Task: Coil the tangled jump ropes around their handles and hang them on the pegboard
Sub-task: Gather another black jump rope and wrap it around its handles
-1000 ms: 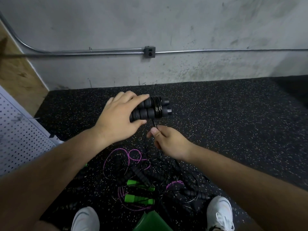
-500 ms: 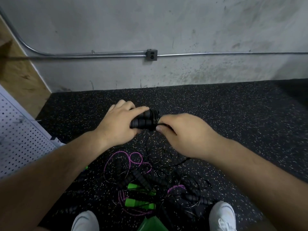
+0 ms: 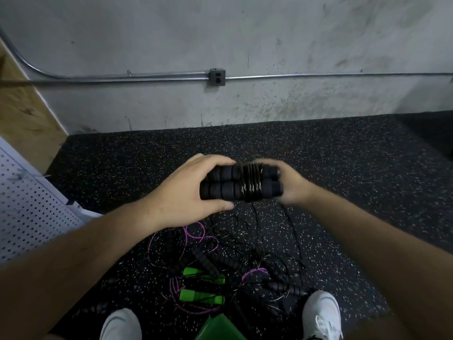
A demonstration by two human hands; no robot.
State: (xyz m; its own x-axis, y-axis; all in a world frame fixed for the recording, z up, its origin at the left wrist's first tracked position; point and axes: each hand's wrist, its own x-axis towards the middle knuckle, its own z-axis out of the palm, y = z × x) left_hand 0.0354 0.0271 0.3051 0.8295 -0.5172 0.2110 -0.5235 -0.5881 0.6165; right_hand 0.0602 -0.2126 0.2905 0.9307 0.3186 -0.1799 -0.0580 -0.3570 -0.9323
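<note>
The pair of black handles (image 3: pixel 225 190) is held above the floor (image 3: pixel 343 168), side by side, one far and one near. Their long axis runs left to right, level across the view. The left hand (image 3: pixel 181 192) has its grip wrapped round their left ends, fingers over the far side and thumb under the near one. The right hand (image 3: pixel 291 185) is curled about their right ends. It is blurred, so I cannot tell whether its grip also pinches the rope. Between the two hands, right of the middle, sits the coil (image 3: pixel 251 184) of glossy black rope, its turns crossing the handles at right angles. Thin loose rope (image 3: pixel 290 229) drops from under the coil towards the tangled pile (image 3: pixel 220 266) by the shoes, so I judge the winding unfinished. Any further turn has to go round that left-to-right axis, and it falls to the right hand, which is nearer the slack, while the left hand steadies the bundle. The pegboard (image 3: pixel 27 207) leans at the left, well apart from the bundle, and the left hand is nearer it.
</note>
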